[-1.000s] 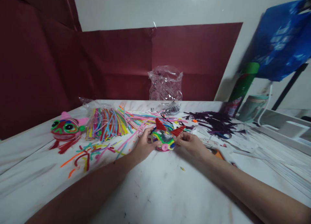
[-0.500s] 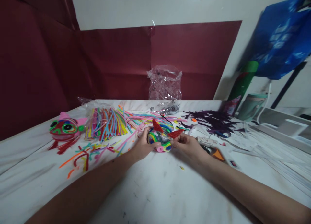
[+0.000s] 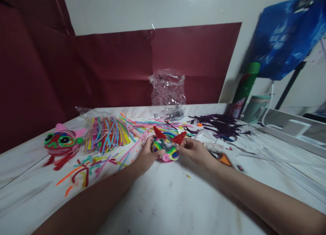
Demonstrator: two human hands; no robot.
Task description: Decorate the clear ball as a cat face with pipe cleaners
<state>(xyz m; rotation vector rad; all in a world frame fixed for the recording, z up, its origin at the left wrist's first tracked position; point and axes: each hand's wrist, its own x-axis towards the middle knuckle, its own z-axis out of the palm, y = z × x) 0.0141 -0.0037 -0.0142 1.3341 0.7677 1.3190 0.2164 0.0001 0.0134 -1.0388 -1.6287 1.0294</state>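
Observation:
A round craft animal head (image 3: 165, 147), worked in coloured pipe cleaners with a pink nose, is held between my two hands just above the table. Two red pointed ears rise from its top. My left hand (image 3: 146, 156) grips its left side, thumb on the front near the nose. At the right side, below the right red ear (image 3: 179, 137), the fingers of my right hand (image 3: 193, 151) pinch the head's edge. Whether a small piece sits in that pinch is hidden.
A finished-looking craft head (image 3: 62, 141) with red tassels stands at left. Bundled pipe cleaners (image 3: 107, 133) lie beside it, with cut scraps (image 3: 86, 168) in front. Dark purple strands (image 3: 219, 126), a cup (image 3: 256, 108) and an orange-and-black tool (image 3: 225, 160) are at right.
The craft head has tilted, turning its face more toward me. My right fingers have slid down from the right ear to the head's edge. The whole view has shifted slightly right.

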